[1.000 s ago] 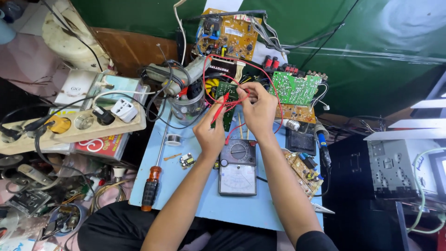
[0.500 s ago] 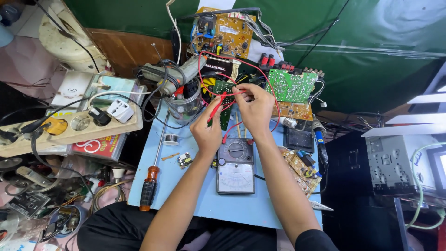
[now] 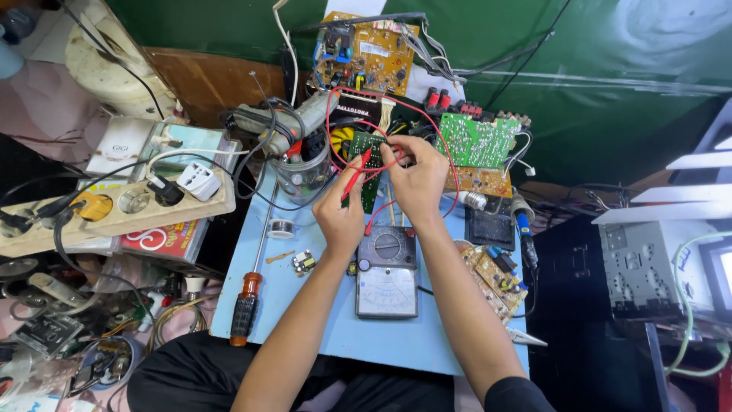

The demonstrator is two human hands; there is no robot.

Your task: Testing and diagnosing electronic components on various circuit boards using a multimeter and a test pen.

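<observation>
My left hand (image 3: 341,212) grips a red test probe (image 3: 357,174) whose tip points up at a small green circuit board (image 3: 373,156). My right hand (image 3: 418,177) is closed over that board's right side; what its fingers pinch is hidden. Red probe leads (image 3: 335,114) loop up and round both hands. Below my wrists, a grey analogue multimeter (image 3: 387,272) lies flat on the light blue board (image 3: 305,305).
A larger green circuit board (image 3: 476,140) and an orange one (image 3: 371,53) stand behind. A clear jar of tools (image 3: 303,172), a solder reel (image 3: 282,228), an orange-handled screwdriver (image 3: 245,305), a socket strip (image 3: 145,202) and a blue soldering iron (image 3: 524,229) surround the work.
Both hands kept their grip on the probe and the small board. The view shifted slightly, so the boards sit a little higher in frame.
</observation>
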